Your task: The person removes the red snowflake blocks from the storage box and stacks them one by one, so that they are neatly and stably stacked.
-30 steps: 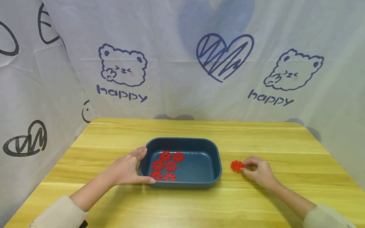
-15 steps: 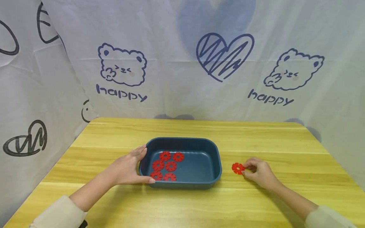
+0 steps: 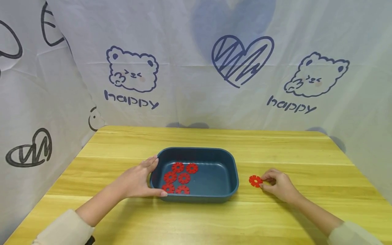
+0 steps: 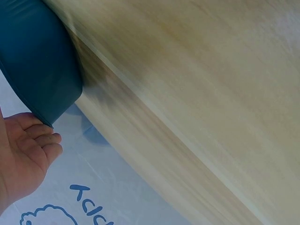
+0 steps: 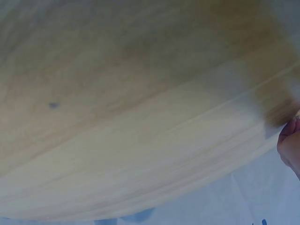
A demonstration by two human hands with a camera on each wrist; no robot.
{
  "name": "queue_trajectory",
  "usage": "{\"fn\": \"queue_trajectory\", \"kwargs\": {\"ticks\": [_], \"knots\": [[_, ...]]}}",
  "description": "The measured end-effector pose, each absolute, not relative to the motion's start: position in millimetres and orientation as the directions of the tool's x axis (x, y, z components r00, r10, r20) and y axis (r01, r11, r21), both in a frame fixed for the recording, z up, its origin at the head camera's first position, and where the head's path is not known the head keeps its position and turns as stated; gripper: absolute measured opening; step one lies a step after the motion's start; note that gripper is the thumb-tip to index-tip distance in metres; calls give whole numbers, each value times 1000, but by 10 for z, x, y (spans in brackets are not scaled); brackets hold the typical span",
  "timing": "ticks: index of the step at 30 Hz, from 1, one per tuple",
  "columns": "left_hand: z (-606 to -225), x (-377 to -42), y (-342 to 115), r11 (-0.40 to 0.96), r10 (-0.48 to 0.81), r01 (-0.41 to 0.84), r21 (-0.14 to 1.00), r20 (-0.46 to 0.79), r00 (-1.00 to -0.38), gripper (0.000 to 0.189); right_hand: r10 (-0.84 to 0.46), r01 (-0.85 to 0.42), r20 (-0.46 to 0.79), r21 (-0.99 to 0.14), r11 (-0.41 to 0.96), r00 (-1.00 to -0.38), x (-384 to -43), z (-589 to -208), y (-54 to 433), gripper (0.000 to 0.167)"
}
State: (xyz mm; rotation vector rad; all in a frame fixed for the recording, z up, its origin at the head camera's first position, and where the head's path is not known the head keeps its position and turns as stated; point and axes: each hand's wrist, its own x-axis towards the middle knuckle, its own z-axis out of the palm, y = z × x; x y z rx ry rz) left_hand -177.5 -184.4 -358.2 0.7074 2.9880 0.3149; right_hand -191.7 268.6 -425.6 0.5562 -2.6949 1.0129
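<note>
Head view, taken left to right with the blue bin (image 3: 202, 199) as landmark: at the bin's left end, the left hand (image 3: 137, 180) grips the rim, thumb over the near side and fingers at the far corner. The left wrist view shows those fingers bent at the bin's edge. The bin looks like stiff moulded plastic, smooth and probably light enough to slide if nudged, so the rim seems the surest place to steady it.

Within the bin's left half are six red discs (image 3: 188, 179), arranged in three rows of two, the nearest pair partly hidden by the near wall.

Just beyond the bin's right wall, apart from it, is the loose red disc (image 3: 251, 181). Farther right of the bin, the right hand (image 3: 280, 186) pinches that disc's right edge between thumb and finger, well apart from the left hand. Whether the disc touches the wooden table (image 3: 214, 223) I cannot tell; the right wrist view is too blurred and cut off to help.

I judge the disc thin, rigid and very light, hard to break but liable to slip. Its notched rim should give fingertips purchase; the faces near the edge look best to hold.
</note>
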Motion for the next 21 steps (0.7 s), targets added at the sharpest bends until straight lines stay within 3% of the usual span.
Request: {"fn": "queue_trajectory", "kwargs": {"ticks": [13,21], "knots": [[-3567,-1777,-1831,871,456,445,206,-5,-890,111,-316,-436,302,-587,682,-899,-1912,-4191,2748,10],[-3545,-1775,-1835,866,468,457,203,-9,-884,111,-270,-464,411,-502,730,-871,-1920,-4049,2637,9]]}}
